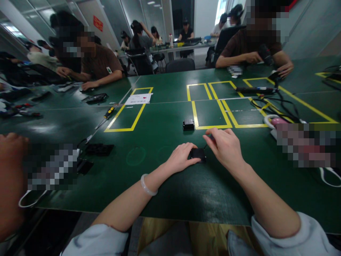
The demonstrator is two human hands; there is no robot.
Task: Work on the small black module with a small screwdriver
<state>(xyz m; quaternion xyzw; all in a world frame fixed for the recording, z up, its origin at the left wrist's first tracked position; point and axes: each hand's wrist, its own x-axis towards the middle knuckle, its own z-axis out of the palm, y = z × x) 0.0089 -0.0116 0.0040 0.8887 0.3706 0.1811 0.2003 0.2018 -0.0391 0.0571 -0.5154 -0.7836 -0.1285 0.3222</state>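
Note:
On the green table, my left hand (pixel 182 157) is closed around a small flat black box-shaped part (pixel 198 155), fingers behind it and thumb along its near side. Just right of it, my right hand (pixel 226 146) is held in a pinch. A thin dark rod-like thing (pixel 205 146) runs from those fingertips toward the part's right corner; its kind is too small to make out. Slightly farther back sits another black block-shaped part (pixel 188 124), apart from both hands.
Yellow tape frames (pixel 213 127) mark the green table (pixel 160 185). To the left lie a yellow-and-black screwdriver (pixel 109 112) and dark parts (pixel 99 149). A black tool (pixel 255 90) with cables lies back right. Co-workers sit opposite; another person's arm (pixel 10 185) is at far left.

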